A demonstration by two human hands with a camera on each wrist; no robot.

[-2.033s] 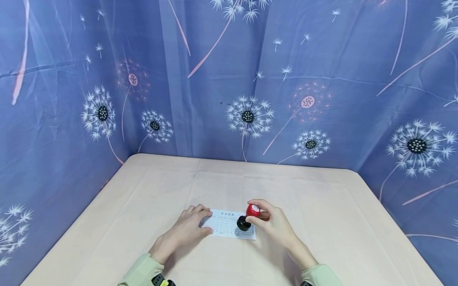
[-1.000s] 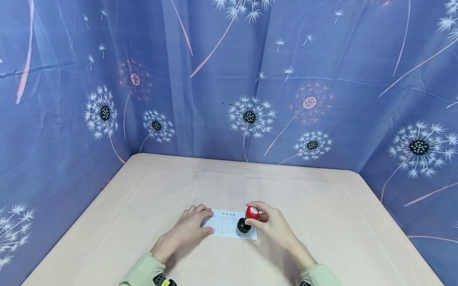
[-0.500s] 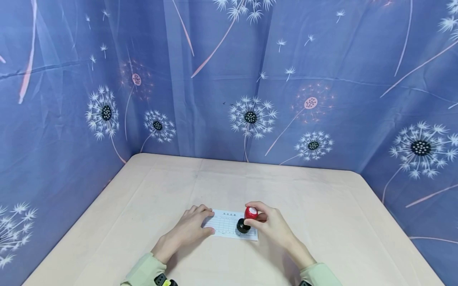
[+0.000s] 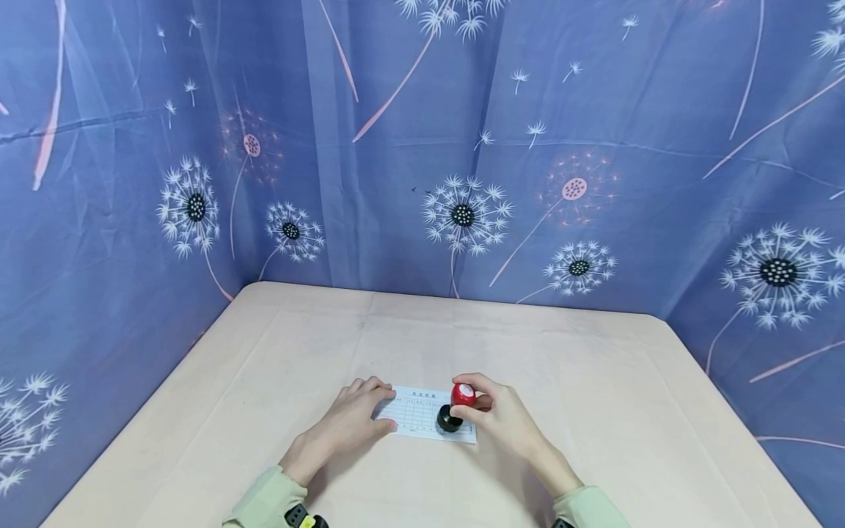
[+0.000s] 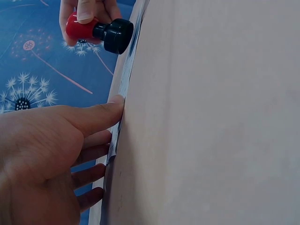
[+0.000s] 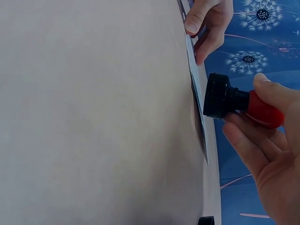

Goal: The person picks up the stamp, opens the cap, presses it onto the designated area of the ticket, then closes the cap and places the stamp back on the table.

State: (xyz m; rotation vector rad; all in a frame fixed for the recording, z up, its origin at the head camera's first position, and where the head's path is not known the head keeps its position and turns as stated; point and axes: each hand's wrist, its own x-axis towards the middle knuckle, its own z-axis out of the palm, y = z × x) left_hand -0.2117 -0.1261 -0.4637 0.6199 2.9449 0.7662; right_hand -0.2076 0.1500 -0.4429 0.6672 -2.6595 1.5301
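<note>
The pale beige table (image 4: 561,367) has rounded far corners and faint creases across its top; on it, toward the near side, lies a small white paper (image 4: 414,415) printed with a grid

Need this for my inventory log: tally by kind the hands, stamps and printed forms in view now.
Hands: 2 (left hand, right hand)
Stamps: 1 (red-and-black stamp)
Printed forms: 1 visible (white form)
Total: 4
</note>
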